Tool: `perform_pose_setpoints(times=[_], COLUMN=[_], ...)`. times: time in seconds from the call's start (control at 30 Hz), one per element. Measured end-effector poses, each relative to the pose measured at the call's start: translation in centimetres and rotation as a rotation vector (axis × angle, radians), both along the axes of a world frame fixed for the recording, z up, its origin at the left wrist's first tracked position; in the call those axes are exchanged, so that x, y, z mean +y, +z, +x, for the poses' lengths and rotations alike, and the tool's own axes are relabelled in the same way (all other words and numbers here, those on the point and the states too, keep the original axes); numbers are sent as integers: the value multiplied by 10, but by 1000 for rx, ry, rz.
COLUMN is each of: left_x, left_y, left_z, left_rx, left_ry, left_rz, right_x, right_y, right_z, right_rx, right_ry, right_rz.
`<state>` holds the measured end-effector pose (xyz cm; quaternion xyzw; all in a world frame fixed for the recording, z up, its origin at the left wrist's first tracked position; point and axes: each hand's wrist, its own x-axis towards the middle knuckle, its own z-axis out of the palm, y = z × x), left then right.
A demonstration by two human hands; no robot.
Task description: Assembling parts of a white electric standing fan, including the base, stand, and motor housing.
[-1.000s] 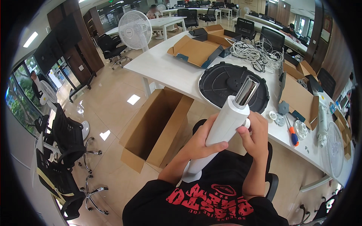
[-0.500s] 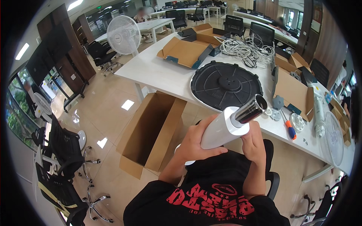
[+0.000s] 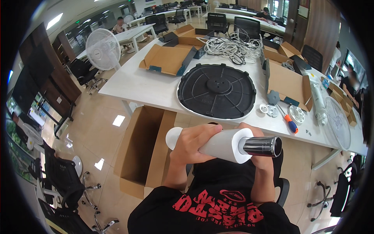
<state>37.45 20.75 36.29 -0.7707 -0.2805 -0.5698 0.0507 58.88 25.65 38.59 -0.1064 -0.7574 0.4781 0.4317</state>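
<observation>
A white fan stand column lies nearly level in front of me, its chrome tube pointing right. My left hand is wrapped round the white body. My right hand grips it from behind, by the collar where the chrome starts; most of its fingers are hidden. A white rounded end sticks out left of my left hand. Just beyond, a round fan base rests on the table with its black ribbed underside up.
An open cardboard box stands on the floor at left. The white table bears a screwdriver, a grey knob, small white discs, a fan grille, opened cartons and tangled cables. A standing fan is beyond.
The column has swung from tilted up and away to almost level, chrome end to the right and lower. Both hands still hold it. The view has turned slightly right.
</observation>
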Motion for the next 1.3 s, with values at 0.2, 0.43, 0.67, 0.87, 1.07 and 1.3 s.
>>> perform_pose_setpoints(times=[0.2, 0.43, 0.67, 0.87, 1.07, 1.3], left_x=[23, 39, 57, 61, 59, 94], left_y=[3, -13, -3, 0, -16, -26], left_z=[-5, 4, 15, 24, 23, 29], left_rx=[108, -108, -27, -70, -122, -548], left_ry=[-39, -205, -238, -253, -148, -815], left_rz=[135, -3, 71, 48, -468, -527], right_x=[-14, -2, -1, -6, -8, 20], right_y=[9, 5, 5, 7, 10, 4], right_z=[-4, 6, 17, 22, 25, 42], right_rx=[-39, -90, -33, 49, 99, -192], right_ry=[-172, -125, -193, -132, -5, -402], right_rz=[-217, 134, -3, -244, -287, -66])
